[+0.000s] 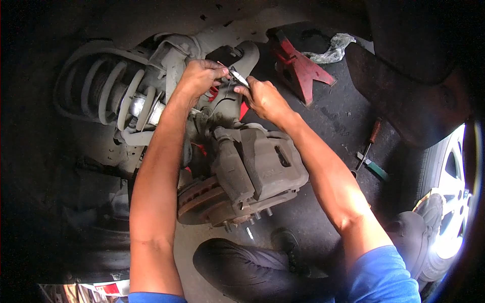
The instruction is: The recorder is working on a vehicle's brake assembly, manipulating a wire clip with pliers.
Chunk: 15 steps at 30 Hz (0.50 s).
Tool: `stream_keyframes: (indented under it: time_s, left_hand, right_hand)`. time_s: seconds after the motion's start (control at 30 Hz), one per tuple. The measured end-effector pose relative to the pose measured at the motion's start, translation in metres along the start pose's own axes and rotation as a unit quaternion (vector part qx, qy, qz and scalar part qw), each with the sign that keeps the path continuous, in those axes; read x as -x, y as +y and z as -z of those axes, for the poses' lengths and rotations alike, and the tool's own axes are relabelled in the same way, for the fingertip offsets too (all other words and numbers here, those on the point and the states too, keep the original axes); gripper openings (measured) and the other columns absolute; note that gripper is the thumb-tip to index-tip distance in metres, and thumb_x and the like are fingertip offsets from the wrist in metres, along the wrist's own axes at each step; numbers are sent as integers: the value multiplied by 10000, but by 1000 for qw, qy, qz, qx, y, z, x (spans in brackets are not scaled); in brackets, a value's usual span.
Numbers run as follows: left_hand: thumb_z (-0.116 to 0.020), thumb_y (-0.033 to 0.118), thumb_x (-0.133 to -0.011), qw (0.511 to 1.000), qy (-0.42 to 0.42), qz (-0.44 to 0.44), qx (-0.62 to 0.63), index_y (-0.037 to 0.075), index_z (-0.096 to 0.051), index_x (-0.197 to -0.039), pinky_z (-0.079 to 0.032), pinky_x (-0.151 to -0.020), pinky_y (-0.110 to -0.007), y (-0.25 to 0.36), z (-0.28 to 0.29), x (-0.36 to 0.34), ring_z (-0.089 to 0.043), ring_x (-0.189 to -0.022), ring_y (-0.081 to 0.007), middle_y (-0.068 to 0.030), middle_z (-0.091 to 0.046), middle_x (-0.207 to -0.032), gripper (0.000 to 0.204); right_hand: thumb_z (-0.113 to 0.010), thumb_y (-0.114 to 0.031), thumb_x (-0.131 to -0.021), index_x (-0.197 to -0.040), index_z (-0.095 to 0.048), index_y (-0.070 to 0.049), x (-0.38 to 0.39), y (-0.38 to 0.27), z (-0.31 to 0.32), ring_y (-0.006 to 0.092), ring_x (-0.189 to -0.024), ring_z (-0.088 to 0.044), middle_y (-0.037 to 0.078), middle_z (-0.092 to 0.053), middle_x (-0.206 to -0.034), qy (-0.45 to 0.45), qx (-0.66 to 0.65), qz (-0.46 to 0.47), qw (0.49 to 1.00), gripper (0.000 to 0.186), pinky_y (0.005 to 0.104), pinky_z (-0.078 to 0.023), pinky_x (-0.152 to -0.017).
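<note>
Fingers of the left hand (pixel 206 76) and right hand (pixel 267 100) pinch 1 silver piece (pixel 238 77), at 11 o'clock from the caliper (pixel 278 159). Studs (pixel 257 215) stand bare; caliper and disc (pixel 198 198) remain mounted; the handwork seems unfinished.

Left hand (pixel 201 78) and right hand (pixel 266 100) pinch close together.

small shiny piece (pixel 238 78) is being pinched by left hand (pixel 201 79) and right hand (pixel 266 100) | grubby brake caliper (pixel 273 161) is seen just below, rusty disc (pixel 200 200) half hidden by it | chunky coil spring (pixel 105 93) is spotted off left | red stand (pixel 303 71) and orange-handled screwdriver (pixel 375 131) are seen on right
</note>
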<state>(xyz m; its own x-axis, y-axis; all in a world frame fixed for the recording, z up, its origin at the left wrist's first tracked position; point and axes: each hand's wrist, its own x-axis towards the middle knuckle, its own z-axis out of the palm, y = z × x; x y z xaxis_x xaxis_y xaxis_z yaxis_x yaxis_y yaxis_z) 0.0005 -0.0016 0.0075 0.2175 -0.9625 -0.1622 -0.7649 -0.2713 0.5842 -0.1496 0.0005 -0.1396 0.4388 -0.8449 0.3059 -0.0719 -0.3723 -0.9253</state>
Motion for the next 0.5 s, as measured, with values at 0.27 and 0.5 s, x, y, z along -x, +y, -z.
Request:
stream_keyframes:
  time_s: [0.27, 0.5]
  left_hand:
    - [-717, 192, -921, 1000, -22, -3, -8, -31, -701, -1058, -520, -838, -299, 4, 0, 2, -689, -920, -180, -104, -743, -968, 262]
    - [-711, 179, -922, 1000, -11, 16, -19, -40, -696, -1060, -518, -836, -308, 6, 0, 3, -684, -945, -181, -117, -733, -991, 260]
  right_hand:
    - [-517, -483, -1013, -1043, -628, 41, -4, 1, 0, 514, -927, -643, 323, -666, -887, -23, 23, -16, 999, 537, 562, -506, -793]
    - [-560, -444, -1012, -1008, -643, 49, 7, 30, 28, 385, -838, -676, 232, -684, -819, -111, -14, 11, 994, 500, 459, -493, -784]
